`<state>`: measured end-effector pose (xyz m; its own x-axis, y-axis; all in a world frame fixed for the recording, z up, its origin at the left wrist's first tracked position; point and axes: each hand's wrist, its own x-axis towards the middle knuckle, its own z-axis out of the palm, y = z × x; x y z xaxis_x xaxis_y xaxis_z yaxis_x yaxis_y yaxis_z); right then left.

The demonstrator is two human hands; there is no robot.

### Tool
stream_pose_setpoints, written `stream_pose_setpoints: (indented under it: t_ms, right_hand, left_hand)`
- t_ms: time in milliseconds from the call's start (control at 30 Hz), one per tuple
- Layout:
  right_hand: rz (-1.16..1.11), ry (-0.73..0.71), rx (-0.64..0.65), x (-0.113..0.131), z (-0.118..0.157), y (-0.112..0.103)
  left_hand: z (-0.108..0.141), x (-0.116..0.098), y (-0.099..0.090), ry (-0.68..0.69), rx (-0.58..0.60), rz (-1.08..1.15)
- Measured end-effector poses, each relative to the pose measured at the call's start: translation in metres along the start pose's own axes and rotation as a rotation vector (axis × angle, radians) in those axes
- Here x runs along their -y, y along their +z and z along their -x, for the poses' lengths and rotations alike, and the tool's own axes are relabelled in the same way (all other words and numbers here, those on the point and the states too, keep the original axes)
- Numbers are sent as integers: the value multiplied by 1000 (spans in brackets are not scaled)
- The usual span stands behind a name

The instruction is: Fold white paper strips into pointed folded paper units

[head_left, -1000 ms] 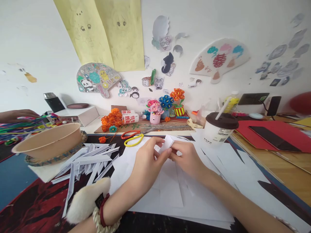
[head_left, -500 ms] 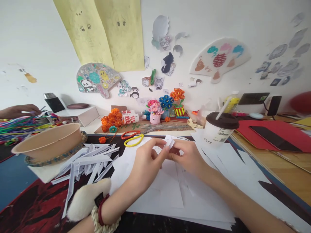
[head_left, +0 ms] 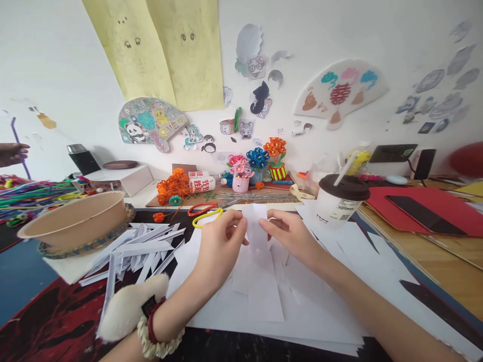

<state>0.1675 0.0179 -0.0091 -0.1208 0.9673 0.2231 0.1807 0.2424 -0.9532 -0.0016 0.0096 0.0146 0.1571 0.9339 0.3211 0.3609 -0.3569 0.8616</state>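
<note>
A white paper strip [head_left: 256,226] stands upright between my hands, with a lengthwise crease showing near its top. My left hand [head_left: 221,246] pinches its left edge between thumb and fingers. On the right edge, my right hand [head_left: 296,231] has thumb and fingertips closed on the paper. Below lie loose white paper strips [head_left: 264,296] on larger white sheets [head_left: 317,322]. A pile of folded paper strips [head_left: 145,246] is to the left of my left hand. Just beyond that hand are scissors [head_left: 207,218] with red and yellow handles, partly covered.
A lidded cup with a straw [head_left: 339,206] stands at the right. A beige basin [head_left: 75,216] is at the left, near a white plush thing [head_left: 128,311]. Flower pots [head_left: 241,183] line the back. A co-worker's hand [head_left: 13,153] holds a purple stem at far left.
The paper between my hands was a small folded piece and is now opened out into a taller upright strip. My hands are slightly farther apart. The co-worker's hand has risen leftward with a purple stem.
</note>
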Motion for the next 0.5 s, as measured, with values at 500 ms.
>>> stream_pose_setpoints:
  t_ms: [500]
  right_hand:
    - [-397, 134, 194, 11, 3, -2]
  left_hand:
    - [-7, 7, -2, -41, 25, 64]
